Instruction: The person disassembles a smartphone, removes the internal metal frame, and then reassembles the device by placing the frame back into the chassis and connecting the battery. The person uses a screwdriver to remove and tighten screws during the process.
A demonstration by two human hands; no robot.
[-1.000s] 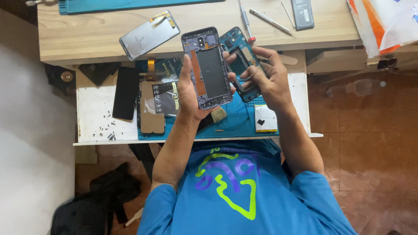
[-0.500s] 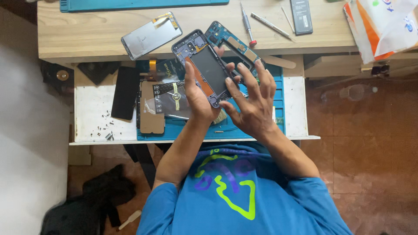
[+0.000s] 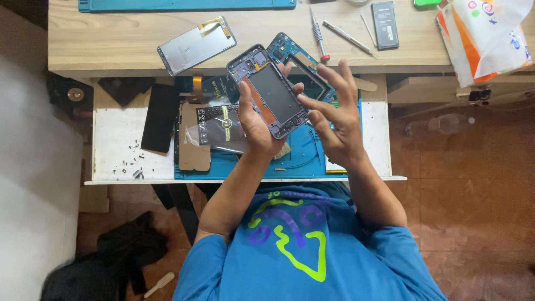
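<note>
The left hand (image 3: pixel 257 125) grips an opened phone frame (image 3: pixel 271 92), its long axis tilted up-left. The right hand (image 3: pixel 334 114), fingers spread, hovers just beside its right edge above the bench (image 3: pixel 117 139).

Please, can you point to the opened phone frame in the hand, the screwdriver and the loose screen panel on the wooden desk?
opened phone frame (image 3: pixel 274 95), head view, dark middle panel.
screwdriver (image 3: pixel 317 34), head view, its grip.
loose screen panel (image 3: pixel 195 47), head view, centre of its grey face.
</note>
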